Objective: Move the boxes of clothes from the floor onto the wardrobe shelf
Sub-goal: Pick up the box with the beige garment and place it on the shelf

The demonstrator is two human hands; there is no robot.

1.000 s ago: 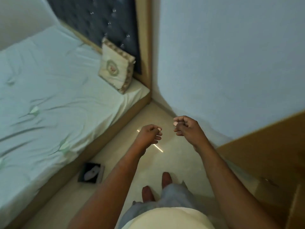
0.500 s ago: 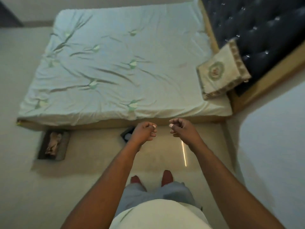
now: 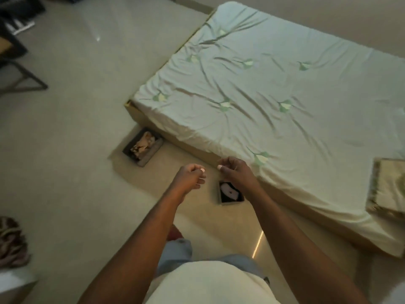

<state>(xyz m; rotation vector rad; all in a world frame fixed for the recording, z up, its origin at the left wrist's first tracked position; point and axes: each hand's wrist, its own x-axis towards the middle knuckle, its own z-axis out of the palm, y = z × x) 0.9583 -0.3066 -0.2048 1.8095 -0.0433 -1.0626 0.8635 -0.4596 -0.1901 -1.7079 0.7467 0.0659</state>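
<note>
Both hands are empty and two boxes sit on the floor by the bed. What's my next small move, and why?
Probably lower both hands to the dark box: it sits on the floor just under the right hand, nearer than the box of tan clothes, and the left hand holds nothing either.

tan-filled box (image 3: 142,147), dark box (image 3: 231,193) beside bed (image 3: 263,95); hands (image 3: 189,177) (image 3: 237,173) seemingly empty

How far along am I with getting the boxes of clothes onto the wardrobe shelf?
Done: nothing visible; the wardrobe is out of view. In hand: nothing, the left hand and right hand are curled and empty. Left: two boxes on the floor beside the bed, the grey box of beige clothes and the small dark box.
</note>
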